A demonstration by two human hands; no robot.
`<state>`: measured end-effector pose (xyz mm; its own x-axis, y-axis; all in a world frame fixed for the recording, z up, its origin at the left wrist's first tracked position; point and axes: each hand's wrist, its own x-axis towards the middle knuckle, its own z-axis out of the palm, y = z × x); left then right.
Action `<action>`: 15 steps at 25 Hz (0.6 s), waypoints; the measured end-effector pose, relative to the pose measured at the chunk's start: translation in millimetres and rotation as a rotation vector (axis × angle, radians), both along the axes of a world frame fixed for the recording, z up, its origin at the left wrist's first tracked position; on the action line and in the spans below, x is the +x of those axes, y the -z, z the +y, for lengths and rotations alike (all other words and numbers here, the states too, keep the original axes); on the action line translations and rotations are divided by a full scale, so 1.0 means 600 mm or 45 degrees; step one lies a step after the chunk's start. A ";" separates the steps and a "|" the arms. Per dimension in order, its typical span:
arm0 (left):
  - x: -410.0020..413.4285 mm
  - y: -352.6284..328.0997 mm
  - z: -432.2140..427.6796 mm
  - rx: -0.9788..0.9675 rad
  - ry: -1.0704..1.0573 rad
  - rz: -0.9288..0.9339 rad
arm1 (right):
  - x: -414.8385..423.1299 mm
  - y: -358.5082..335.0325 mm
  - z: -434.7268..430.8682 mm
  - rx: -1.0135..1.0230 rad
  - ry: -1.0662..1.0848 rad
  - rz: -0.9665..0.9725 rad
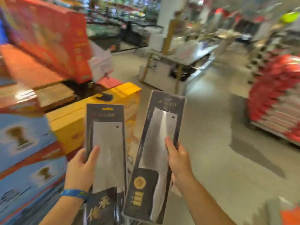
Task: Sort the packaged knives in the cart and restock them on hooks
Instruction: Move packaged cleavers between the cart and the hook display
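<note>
I hold two packaged cleavers upright in front of me. My left hand [81,169] grips the left edge of one dark card package [107,143], thumb across the front of its wide steel blade. My right hand [177,159] grips the right edge of a second dark package [155,140], tilted a little to the right, with a gold seal near its handle. A yellow hang tab shows at the top of the left package. More dark packaging shows low behind the left one. The cart and the hooks are not in view.
Stacked blue boxes [24,143], a yellow box [78,117] and big red boxes [48,34] stand close on my left. Grey shop floor [211,143] stretches ahead. A display table [178,60] stands farther on, and a pallet of red packs [276,98] sits at the right. The view is motion-blurred.
</note>
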<state>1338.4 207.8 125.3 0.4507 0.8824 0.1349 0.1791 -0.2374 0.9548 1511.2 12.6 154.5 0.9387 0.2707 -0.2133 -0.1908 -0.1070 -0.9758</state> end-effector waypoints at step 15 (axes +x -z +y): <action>0.430 -0.275 -0.605 0.135 1.129 -0.325 | 0.037 -0.237 -0.753 -0.174 1.180 -0.511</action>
